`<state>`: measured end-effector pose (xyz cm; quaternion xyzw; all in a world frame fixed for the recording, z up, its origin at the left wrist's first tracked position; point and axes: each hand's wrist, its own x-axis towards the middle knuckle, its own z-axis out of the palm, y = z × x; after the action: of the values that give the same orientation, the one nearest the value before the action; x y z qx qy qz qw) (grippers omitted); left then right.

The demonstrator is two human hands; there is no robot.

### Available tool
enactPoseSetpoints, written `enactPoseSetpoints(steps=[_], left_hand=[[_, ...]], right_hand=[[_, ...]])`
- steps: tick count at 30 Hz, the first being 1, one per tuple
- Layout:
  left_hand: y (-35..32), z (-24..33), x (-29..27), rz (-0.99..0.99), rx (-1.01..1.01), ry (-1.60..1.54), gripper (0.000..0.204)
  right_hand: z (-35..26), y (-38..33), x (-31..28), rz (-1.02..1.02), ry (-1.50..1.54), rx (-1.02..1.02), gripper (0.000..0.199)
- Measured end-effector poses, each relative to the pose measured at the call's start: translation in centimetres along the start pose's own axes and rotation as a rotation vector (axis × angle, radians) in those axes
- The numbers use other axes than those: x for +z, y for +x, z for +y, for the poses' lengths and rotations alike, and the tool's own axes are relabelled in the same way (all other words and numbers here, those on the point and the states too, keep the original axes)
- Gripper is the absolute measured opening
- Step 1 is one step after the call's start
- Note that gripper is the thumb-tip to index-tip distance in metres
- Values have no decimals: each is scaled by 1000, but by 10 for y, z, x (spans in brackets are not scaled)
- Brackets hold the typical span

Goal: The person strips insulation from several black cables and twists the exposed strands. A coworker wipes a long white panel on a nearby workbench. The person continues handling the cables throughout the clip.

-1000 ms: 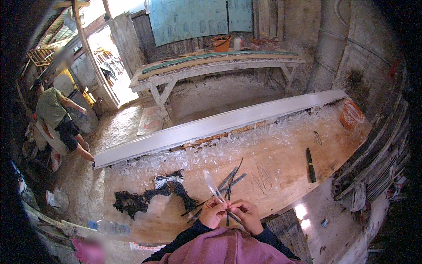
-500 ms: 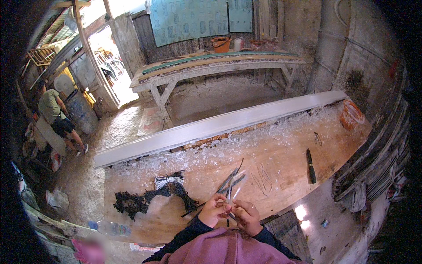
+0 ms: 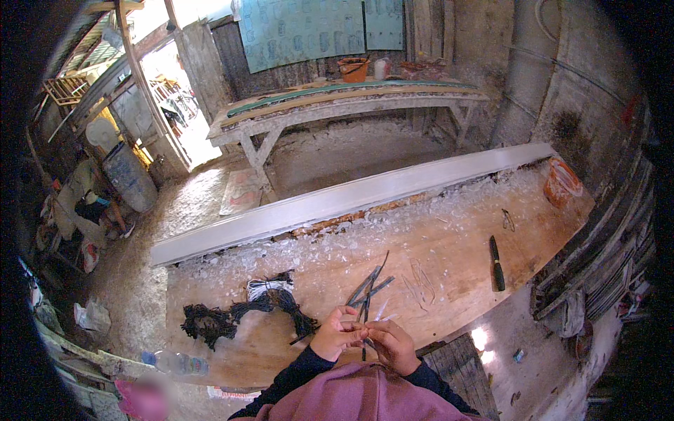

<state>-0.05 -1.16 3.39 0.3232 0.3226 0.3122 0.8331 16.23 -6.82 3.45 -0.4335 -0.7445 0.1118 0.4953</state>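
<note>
Left hand (image 3: 335, 338) meets right hand (image 3: 394, 345) holding clear strip (image 3: 381, 309); dark strips (image 3: 367, 295) beneath; knife (image 3: 497, 265) rightward

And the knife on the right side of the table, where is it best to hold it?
Probably by the handle, the right hand coming from the near side of the table: the knife lies with its thicker handle end toward the person, narrow tip pointing away.

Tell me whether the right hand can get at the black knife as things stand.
Probably yes: the black knife lies uncovered on the table, and nothing visible blocks the right hand from it, though that hand seems busy with a pale strip.
</note>
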Motion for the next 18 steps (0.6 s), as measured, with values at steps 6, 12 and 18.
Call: enactPoseSetpoints(steps=[6, 12, 18], left_hand=[[-5, 3, 17, 78, 270, 338, 45], [-9, 1, 27, 137, 419, 511, 46], [-10, -1, 27, 170, 744, 874, 22]], right_hand=[[1, -7, 3, 20, -3, 110, 31], [-6, -5, 3, 109, 96, 219, 24], [-9, 1, 2, 187, 897, 807, 5]])
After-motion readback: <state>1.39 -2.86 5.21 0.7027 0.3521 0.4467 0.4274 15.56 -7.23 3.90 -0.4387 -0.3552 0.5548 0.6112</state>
